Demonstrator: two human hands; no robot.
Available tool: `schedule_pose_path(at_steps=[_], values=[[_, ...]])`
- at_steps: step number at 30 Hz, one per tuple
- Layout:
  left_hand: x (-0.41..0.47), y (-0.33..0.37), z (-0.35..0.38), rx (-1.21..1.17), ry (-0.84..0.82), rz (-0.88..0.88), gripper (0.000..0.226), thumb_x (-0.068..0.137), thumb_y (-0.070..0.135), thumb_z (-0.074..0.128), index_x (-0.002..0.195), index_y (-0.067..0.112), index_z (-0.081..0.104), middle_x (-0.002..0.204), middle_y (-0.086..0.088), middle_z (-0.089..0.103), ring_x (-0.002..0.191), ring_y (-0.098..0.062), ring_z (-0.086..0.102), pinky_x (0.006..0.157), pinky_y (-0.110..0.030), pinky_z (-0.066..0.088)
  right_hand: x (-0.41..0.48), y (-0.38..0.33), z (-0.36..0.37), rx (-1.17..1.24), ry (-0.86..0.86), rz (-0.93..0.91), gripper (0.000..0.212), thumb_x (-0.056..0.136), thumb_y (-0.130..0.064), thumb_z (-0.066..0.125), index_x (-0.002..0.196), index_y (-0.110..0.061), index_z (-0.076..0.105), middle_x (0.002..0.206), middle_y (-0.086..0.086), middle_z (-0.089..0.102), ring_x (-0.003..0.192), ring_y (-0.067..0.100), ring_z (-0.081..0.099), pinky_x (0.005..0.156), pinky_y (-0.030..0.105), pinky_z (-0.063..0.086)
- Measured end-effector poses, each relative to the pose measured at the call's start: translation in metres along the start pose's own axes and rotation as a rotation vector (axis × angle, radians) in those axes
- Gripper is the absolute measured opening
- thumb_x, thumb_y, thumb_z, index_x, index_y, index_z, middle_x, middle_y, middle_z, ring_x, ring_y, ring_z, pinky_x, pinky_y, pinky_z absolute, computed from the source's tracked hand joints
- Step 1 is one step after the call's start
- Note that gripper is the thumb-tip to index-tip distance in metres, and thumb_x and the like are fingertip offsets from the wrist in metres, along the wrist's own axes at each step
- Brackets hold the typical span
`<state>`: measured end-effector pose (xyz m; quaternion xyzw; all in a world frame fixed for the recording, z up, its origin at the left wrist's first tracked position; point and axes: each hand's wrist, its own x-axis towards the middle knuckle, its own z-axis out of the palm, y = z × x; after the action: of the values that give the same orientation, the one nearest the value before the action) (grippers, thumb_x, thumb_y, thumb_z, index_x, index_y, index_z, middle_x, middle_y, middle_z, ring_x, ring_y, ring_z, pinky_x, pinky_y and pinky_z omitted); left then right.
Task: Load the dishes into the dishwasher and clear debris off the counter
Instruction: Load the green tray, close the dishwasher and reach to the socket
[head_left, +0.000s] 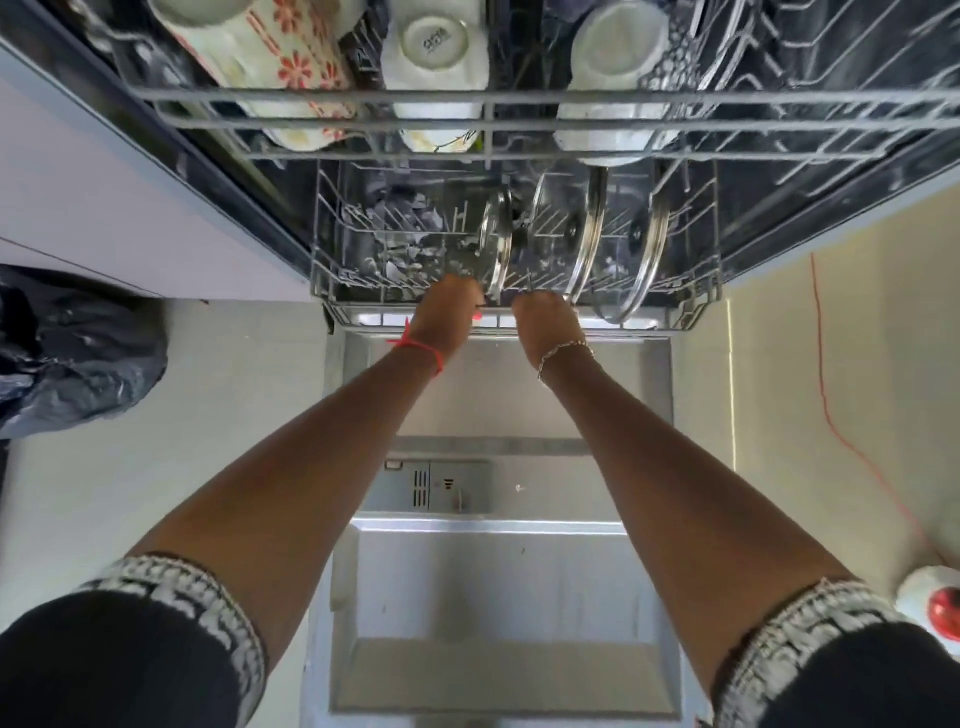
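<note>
- The left hand (447, 314) and right hand (545, 325) reach side by side, a small gap between them, to the front rail of the lower rack (691, 312) of the open dishwasher.
- The fingers of both hands bend away from the camera behind the knuckles. Whether they clasp the rail or only rest on it cannot be told.
- A small glass lid (496, 249) stands on edge just beyond the gap between the hands, its rim close to the left hand's knuckles.
- A second lid (589, 234) stands on edge just beyond and right of the right hand. A third lid (647, 260) stands farther right again.
- Above and beyond both hands the upper rack (571, 111) is pulled out. It holds three upturned mugs: a floral mug (280, 57), a white cup (436, 47) and a pale mug (618, 52).
- Below the forearms lies the lowered door (493, 571).
- Well left of the left hand a dark bag (67, 358) sits on the floor.
</note>
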<state>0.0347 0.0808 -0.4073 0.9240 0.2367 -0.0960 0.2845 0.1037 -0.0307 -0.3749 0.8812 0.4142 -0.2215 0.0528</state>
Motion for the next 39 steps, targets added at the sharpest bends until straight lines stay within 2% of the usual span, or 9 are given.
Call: schedule_pose_path(at_steps=[11, 26, 28, 29, 31, 33, 35, 36, 39], values=[[0.033, 0.0, -0.016, -0.031, 0.075, 0.035, 0.018, 0.091, 0.0, 0.052, 0.097, -0.006, 0.068, 0.092, -0.023, 0.068, 0.087, -0.031, 0.063, 0.078, -0.032, 0.047, 0.033, 0.012, -0.023, -0.014, 0.019, -0.041, 0.033, 0.095, 0.003, 0.03, 0.122, 0.004, 0.049, 0.121, 0.021, 0.056, 0.114, 0.034, 0.053, 0.095, 0.039, 0.043], [0.062, -0.01, -0.013, -0.076, 0.137, -0.026, 0.024, 0.09, -0.001, 0.05, 0.109, -0.004, 0.065, 0.108, -0.025, 0.064, 0.099, -0.035, 0.062, 0.088, -0.04, 0.048, 0.061, 0.015, -0.025, 0.019, 0.067, -0.001, 0.033, 0.092, 0.009, 0.032, 0.119, 0.006, 0.051, 0.12, 0.023, 0.055, 0.114, 0.038, 0.053, 0.098, 0.043, 0.043], [0.051, -0.007, -0.012, -0.138, 0.085, -0.035, 0.037, 0.088, -0.003, 0.053, 0.125, -0.002, 0.055, 0.126, -0.027, 0.054, 0.117, -0.035, 0.053, 0.101, -0.037, 0.041, 0.061, 0.012, -0.028, 0.024, 0.025, 0.017, 0.034, 0.093, 0.006, 0.033, 0.125, 0.006, 0.047, 0.126, 0.024, 0.052, 0.12, 0.038, 0.049, 0.101, 0.042, 0.04], [0.039, -0.004, -0.01, -0.154, 0.031, -0.002, 0.055, 0.086, -0.004, 0.057, 0.139, 0.001, 0.041, 0.142, -0.026, 0.038, 0.132, -0.035, 0.038, 0.11, -0.032, 0.031, 0.06, 0.01, -0.026, 0.019, 0.009, 0.016, 0.037, 0.094, 0.004, 0.032, 0.131, 0.005, 0.041, 0.133, 0.026, 0.046, 0.126, 0.037, 0.043, 0.106, 0.042, 0.035], [0.008, -0.003, -0.002, -0.178, -0.012, 0.093, 0.098, 0.077, -0.004, 0.068, 0.15, 0.012, 0.005, 0.156, -0.016, -0.004, 0.145, -0.032, 0.001, 0.114, -0.031, 0.013, 0.049, 0.012, -0.016, 0.005, 0.037, 0.003, 0.054, 0.094, 0.004, 0.031, 0.146, -0.001, 0.015, 0.152, 0.023, 0.015, 0.142, 0.033, 0.015, 0.117, 0.041, 0.015], [-0.03, -0.006, 0.009, -0.183, 0.053, 0.127, 0.111, 0.072, -0.002, 0.074, 0.149, 0.018, -0.004, 0.156, -0.011, -0.015, 0.144, -0.03, -0.009, 0.116, -0.041, 0.01, 0.022, 0.016, 0.008, -0.013, 0.123, 0.004, 0.064, 0.09, 0.011, 0.02, 0.147, -0.005, -0.005, 0.155, 0.017, -0.008, 0.144, 0.029, -0.005, 0.117, 0.038, -0.002], [-0.068, -0.017, 0.024, -0.12, 0.036, 0.094, 0.108, 0.075, 0.002, 0.073, 0.149, 0.019, -0.004, 0.157, -0.009, -0.011, 0.145, -0.03, -0.007, 0.117, -0.05, 0.012, -0.018, 0.014, 0.042, 0.0, 0.194, -0.06, 0.063, 0.084, 0.007, 0.004, 0.146, 0.0, 0.002, 0.154, 0.019, 0.0, 0.144, 0.032, 0.003, 0.116, 0.037, 0.001], [-0.085, -0.022, 0.033, -0.079, 0.004, 0.072, 0.105, 0.077, 0.004, 0.072, 0.149, 0.02, -0.003, 0.157, -0.009, -0.009, 0.145, -0.029, -0.005, 0.116, -0.051, 0.013, -0.039, 0.01, 0.057, -0.005, 0.184, -0.105, 0.065, 0.081, 0.003, 0.002, 0.145, 0.002, 0.015, 0.152, 0.022, 0.014, 0.142, 0.034, 0.016, 0.115, 0.039, 0.011], [-0.144, -0.032, 0.066, -0.046, -0.081, 0.008, 0.095, 0.082, 0.004, 0.066, 0.149, 0.021, 0.0, 0.158, -0.008, -0.002, 0.145, -0.027, -0.002, 0.117, -0.05, 0.013, -0.099, -0.001, 0.102, -0.027, 0.09, -0.173, 0.056, 0.076, 0.005, 0.031, 0.128, 0.0, 0.052, 0.133, 0.021, 0.051, 0.121, 0.032, 0.053, 0.097, 0.043, 0.044]])
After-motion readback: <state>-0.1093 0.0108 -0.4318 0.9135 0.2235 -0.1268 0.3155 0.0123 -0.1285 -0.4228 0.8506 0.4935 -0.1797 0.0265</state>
